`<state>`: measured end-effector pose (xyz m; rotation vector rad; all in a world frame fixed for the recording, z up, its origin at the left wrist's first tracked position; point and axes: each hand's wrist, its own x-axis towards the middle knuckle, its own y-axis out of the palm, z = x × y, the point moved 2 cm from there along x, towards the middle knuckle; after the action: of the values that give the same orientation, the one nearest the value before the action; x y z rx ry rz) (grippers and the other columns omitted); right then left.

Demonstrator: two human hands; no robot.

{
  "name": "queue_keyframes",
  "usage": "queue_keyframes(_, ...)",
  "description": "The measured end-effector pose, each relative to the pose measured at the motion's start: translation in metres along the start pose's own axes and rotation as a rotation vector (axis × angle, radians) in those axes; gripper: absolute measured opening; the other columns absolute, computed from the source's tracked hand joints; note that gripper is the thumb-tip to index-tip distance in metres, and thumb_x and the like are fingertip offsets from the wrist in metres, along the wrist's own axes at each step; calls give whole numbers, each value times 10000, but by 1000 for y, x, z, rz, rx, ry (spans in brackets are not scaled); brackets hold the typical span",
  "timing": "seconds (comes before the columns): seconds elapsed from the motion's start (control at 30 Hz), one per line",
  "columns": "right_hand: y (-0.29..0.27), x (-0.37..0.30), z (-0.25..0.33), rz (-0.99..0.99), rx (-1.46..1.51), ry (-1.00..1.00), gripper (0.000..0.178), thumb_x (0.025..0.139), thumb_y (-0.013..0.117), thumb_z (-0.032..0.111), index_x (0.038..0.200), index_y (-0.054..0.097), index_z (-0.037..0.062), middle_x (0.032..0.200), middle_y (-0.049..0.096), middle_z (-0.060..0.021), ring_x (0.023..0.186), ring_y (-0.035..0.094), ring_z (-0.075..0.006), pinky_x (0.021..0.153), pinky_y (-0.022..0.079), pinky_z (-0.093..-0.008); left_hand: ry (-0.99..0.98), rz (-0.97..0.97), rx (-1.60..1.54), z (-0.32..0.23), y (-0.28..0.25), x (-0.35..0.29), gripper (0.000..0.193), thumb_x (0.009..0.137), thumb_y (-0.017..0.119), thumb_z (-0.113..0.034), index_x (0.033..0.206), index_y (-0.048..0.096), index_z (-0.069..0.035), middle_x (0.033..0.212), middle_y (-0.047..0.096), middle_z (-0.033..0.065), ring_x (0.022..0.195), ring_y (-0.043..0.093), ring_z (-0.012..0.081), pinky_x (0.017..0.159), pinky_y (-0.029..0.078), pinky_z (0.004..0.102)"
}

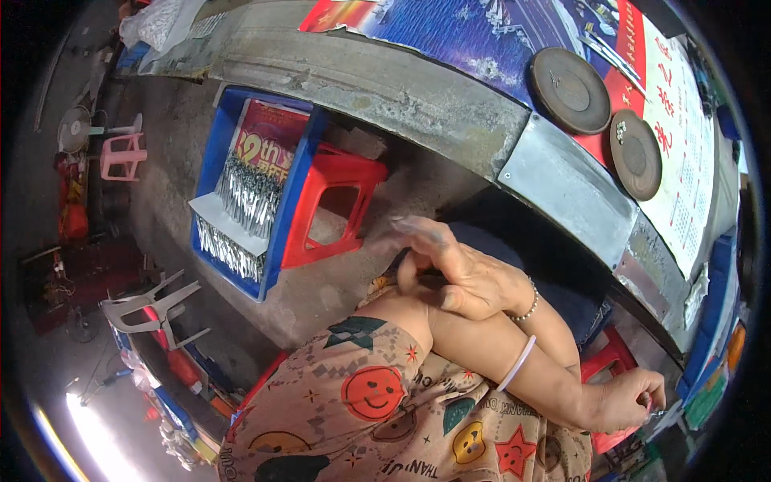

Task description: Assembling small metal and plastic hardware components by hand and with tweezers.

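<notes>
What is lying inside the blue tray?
The blue tray holds shiny slender pieces, a pale sheet among them, and a red printed sheet. What lies beneath these is hidden.

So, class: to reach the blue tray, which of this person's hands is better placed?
Probably the right hand: it is nearer the blue tray, with its fingers pointing roughly that way. The left hand is farther off, its arm crossed over toward the picture's right.

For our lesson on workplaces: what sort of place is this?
Perhaps a small workshop: a worn bench carries a metal sheet and two brown dishes, while a blue tray nearby holds many slim silvery pieces.
</notes>
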<state>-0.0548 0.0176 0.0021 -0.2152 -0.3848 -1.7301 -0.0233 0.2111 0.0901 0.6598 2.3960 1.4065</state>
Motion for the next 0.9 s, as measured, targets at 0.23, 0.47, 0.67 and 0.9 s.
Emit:
queue_keyframes(0.23, -4, -18, 12, 75, 17, 101, 859, 913, 370, 612, 1386, 163, -74, 868, 549, -163, 692, 567, -271, 681, 475, -379, 42, -8, -4, 2, 8, -7, 184, 686, 549, 52, 864, 555, 5, 777, 571, 77, 736, 535, 130, 621, 435, 263)
queue_keyframes(0.47, -2, -7, 13, 92, -7, 104, 842, 912, 380, 606, 1365, 185, -76, 831, 531, -141, 702, 561, -262, 681, 469, -379, 25, -100, 55, -3, 2, -5, 147, 715, 550, 11, 857, 562, -21, 774, 566, 59, 753, 530, 135, 657, 436, 286)
queue_keyframes(0.67, -3, -11, -7, -47, -8, 49, 794, 917, 373, 603, 1342, 255, -57, 846, 562, -134, 685, 574, -279, 632, 474, -376, -71, -41, -37, -3, -4, 1, 163, 713, 559, 1, 874, 562, -22, 814, 565, 81, 768, 535, 165, 671, 441, 291)
queue_keyframes(0.9, -19, -50, 8, -530, -293, 429, 382, 926, 458, 242, 1183, 517, -35, 949, 579, -165, 798, 588, -231, 740, 479, -326, 172, -60, 212, 2, -10, -1, 147, 709, 552, 23, 845, 557, -33, 810, 553, 108, 782, 555, 219, 659, 433, 321)
